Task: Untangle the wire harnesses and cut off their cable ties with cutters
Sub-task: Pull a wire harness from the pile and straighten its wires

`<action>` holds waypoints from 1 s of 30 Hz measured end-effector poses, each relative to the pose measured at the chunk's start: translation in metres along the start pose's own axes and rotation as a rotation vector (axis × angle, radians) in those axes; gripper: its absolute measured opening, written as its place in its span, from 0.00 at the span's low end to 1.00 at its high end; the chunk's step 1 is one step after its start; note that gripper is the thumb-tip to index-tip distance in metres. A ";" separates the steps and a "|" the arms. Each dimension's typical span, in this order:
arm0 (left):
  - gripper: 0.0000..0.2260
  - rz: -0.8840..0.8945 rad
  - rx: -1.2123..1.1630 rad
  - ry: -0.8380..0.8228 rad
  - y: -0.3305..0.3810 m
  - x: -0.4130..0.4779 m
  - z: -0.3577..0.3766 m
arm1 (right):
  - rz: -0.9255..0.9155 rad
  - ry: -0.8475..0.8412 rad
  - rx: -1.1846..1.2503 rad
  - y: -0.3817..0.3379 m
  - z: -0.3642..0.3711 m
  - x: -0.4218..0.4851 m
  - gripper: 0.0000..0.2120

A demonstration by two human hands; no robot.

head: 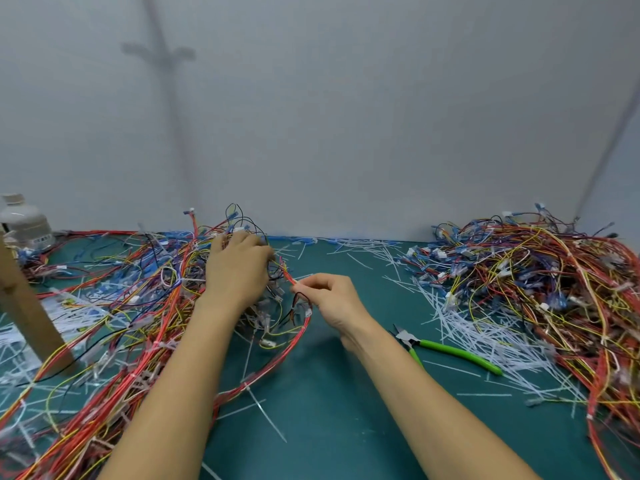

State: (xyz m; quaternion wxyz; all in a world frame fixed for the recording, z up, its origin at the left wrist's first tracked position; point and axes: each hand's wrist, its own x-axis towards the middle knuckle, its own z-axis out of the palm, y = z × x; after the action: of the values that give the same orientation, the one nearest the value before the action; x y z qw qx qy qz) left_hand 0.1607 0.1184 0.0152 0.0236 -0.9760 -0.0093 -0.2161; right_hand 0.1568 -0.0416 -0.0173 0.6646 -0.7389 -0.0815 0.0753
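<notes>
Both my hands are in the tangle of wires [138,306], left of the cutters [446,348].

My left hand [239,271] is curled into the top of the tangle, its fingers gripping a bunch of strands. My right hand [332,303], nearer the cutters, pinches a red wire [286,273] between thumb and fingertips where it loops out of the heap. The cutters lie flat on the green mat [329,410], handles pointing away from the tangle, and neither hand touches them. Loose white cable ties [485,341] are scattered just right of the cutters, with a second pile of wires [536,278] beyond. Far left of the cutters, past the tangle, a tan post [24,306] and a clear bottle [20,220] stand near the grey wall [346,133].
</notes>
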 end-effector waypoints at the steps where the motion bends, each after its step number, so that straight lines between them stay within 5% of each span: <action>1: 0.13 0.007 0.035 -0.021 -0.006 0.003 0.002 | -0.015 0.005 -0.010 0.000 -0.001 0.000 0.03; 9: 0.05 0.172 -0.098 0.425 -0.006 0.002 -0.027 | -0.065 0.021 -0.076 -0.008 0.004 0.001 0.07; 14: 0.09 0.430 -0.260 0.339 0.023 -0.004 -0.040 | 0.030 -0.039 -0.058 -0.020 0.018 0.007 0.11; 17: 0.15 0.366 -0.464 0.239 0.018 -0.009 -0.037 | 0.067 -0.070 0.002 -0.020 0.017 0.008 0.15; 24: 0.07 0.023 -1.115 0.322 -0.003 -0.010 -0.046 | 0.186 -0.094 0.175 -0.005 0.012 0.007 0.06; 27: 0.09 -0.132 -0.700 0.299 -0.025 -0.001 -0.042 | 0.160 -0.022 0.197 -0.001 0.008 0.006 0.07; 30: 0.17 -0.213 -0.173 -0.105 -0.046 0.001 -0.033 | 0.088 0.077 0.229 0.004 0.004 0.007 0.07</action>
State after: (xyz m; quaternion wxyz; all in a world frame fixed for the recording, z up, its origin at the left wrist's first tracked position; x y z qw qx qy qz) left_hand 0.1458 0.1626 0.0475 -0.0843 -0.9778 -0.0954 -0.1661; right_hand 0.1626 -0.0362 -0.0214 0.7432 -0.6635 -0.0144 0.0848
